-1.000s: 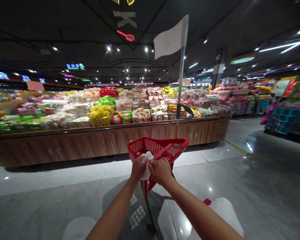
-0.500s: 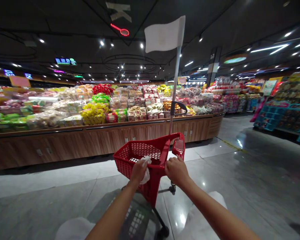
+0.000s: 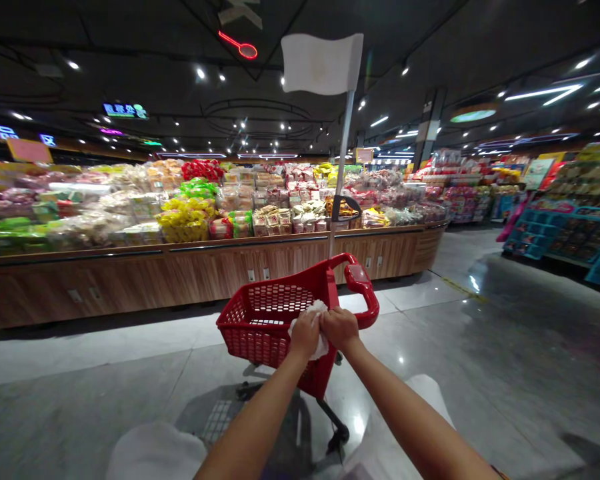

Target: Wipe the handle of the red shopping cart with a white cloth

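A small red plastic shopping cart point(image 3: 267, 320) stands on the grey floor in front of me, its basket turned to the left. A thin pole with a white flag point(image 3: 323, 63) rises from its rear. My left hand point(image 3: 304, 333) is closed on a crumpled white cloth point(image 3: 321, 343) pressed against the cart's rear rim. Right beside it, my right hand point(image 3: 340, 327) is closed on the same rim, just below the red handle point(image 3: 363, 287). The two hands touch each other.
A long wooden display counter point(image 3: 205, 267) piled with packaged snacks runs across behind the cart. More shelves of goods stand at the right, with blue crates point(image 3: 565, 243) near the floor. Glossy grey tiles stretch to the right and front.
The cart has swung so its basket points further left. My right hand moved from the handle side back beside my left hand, which still presses the cloth on the rim.
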Action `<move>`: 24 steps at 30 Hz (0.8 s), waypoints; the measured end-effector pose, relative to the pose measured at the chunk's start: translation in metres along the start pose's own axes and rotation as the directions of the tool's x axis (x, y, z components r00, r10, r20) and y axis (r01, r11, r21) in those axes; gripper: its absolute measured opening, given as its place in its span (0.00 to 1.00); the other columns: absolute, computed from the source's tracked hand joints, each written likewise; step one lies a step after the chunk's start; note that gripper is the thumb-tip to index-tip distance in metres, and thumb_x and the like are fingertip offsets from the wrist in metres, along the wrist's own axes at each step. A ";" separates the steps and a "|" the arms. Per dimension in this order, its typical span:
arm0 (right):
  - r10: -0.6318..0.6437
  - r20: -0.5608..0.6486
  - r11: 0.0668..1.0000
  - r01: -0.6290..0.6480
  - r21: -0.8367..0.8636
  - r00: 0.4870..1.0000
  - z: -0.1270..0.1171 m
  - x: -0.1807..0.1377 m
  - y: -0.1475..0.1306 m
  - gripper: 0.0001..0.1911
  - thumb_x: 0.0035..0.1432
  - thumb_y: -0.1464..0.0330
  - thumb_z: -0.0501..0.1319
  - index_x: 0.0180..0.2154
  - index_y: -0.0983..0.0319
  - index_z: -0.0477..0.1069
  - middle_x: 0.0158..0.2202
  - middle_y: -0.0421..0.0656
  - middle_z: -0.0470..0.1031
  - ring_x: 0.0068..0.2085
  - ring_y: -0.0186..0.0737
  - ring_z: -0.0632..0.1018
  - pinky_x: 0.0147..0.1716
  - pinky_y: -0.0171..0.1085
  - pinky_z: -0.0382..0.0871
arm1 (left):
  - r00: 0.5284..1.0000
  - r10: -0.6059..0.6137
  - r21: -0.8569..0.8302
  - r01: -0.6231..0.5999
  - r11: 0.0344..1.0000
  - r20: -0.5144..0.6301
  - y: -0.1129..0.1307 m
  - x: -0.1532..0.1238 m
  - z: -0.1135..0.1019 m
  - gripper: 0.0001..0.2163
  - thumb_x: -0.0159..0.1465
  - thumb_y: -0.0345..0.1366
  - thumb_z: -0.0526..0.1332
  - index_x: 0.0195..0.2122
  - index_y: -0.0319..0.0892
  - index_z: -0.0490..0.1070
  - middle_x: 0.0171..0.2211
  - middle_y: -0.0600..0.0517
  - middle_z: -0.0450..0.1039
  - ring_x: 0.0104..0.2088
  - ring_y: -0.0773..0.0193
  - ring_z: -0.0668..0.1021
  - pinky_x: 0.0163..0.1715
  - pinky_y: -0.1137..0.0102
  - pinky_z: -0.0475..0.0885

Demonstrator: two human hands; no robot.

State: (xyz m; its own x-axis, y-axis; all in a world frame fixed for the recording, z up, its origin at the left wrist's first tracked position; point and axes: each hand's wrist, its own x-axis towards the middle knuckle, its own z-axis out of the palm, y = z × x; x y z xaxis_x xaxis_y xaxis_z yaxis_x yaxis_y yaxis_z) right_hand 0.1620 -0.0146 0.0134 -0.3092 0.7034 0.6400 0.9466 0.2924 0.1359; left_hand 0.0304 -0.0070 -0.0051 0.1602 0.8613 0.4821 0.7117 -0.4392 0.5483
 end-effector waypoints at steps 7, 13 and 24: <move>-0.024 -0.124 1.000 0.024 -0.004 0.992 0.004 0.000 0.001 0.17 0.61 0.71 0.54 0.21 0.61 0.72 0.20 0.43 0.74 0.27 0.37 0.71 0.29 0.37 0.52 | 0.988 0.128 0.155 -0.141 0.978 0.088 -0.071 -0.012 -0.023 0.14 0.68 0.33 0.50 0.48 0.48 0.72 0.51 0.52 0.73 0.52 0.62 0.72 0.58 0.62 0.63; 0.018 -0.083 1.000 -0.018 -0.001 0.996 0.003 0.003 -0.001 0.19 0.62 0.70 0.53 0.21 0.61 0.72 0.21 0.44 0.74 0.27 0.38 0.71 0.29 0.38 0.51 | 0.997 -0.033 0.113 0.025 0.993 0.075 -0.099 -0.012 -0.043 0.17 0.69 0.35 0.46 0.47 0.43 0.73 0.47 0.48 0.74 0.50 0.58 0.73 0.55 0.59 0.65; -0.091 -0.013 0.996 0.091 0.020 0.996 0.003 0.001 0.005 0.16 0.63 0.69 0.52 0.24 0.61 0.72 0.25 0.43 0.75 0.30 0.39 0.71 0.31 0.39 0.51 | 0.961 0.164 0.093 -0.189 0.978 0.224 -0.054 0.000 -0.009 0.20 0.61 0.27 0.53 0.54 0.45 0.66 0.51 0.48 0.69 0.52 0.58 0.70 0.56 0.60 0.64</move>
State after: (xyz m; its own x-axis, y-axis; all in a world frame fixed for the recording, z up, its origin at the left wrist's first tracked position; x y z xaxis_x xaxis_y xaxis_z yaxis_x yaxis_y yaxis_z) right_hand 0.1663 -0.0102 0.0121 -0.3925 0.6654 0.6350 0.9125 0.3681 0.1783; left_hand -0.0146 0.0145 -0.0286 0.4239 0.8126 0.3999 0.7294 -0.5681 0.3812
